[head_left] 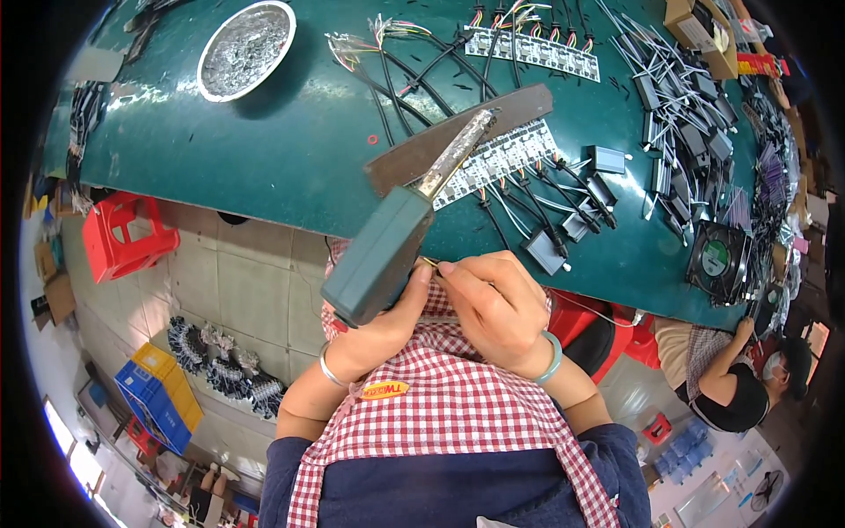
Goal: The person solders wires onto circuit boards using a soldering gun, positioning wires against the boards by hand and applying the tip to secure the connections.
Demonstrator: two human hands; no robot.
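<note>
Right hand [497, 304] pinches a thin piece [429, 261], too small to identify, by the table's [264, 167] near edge. Left hand [394, 315] just beside, fingers partly hidden by green tool [378, 251]; can't tell its grip. Tool's metal bar [456, 157] overlaps brown strip [519, 106]; circuit board [503, 162] just right, dark boxes [694, 141] farther right.

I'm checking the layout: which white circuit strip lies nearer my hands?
The near strip, on your side of the brown bar. The far strip lies beyond that bar.
</note>
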